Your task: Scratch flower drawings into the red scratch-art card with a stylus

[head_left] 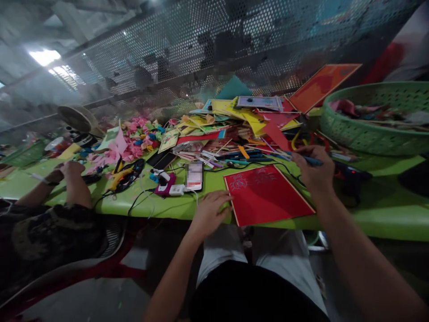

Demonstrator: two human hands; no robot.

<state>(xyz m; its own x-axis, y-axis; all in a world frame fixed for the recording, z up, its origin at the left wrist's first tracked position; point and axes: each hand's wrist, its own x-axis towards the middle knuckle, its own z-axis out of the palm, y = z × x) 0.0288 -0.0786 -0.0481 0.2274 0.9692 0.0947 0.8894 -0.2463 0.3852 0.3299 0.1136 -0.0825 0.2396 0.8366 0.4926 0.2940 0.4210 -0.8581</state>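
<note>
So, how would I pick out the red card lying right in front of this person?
Start at the lime-green table and look to its near edge, between the person's left hand and right hand, which grips a blue pen. The red card lies flat there. Unlike the coloured sheets heaped behind it, it has faint line drawings along its top.

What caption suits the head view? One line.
Left hand rests at the edge of a red card on the green table; right hand holds a blue tool beside it.

card (266, 194) on table (385, 210), phone (194, 175) left, basket (372, 129) right.
</note>
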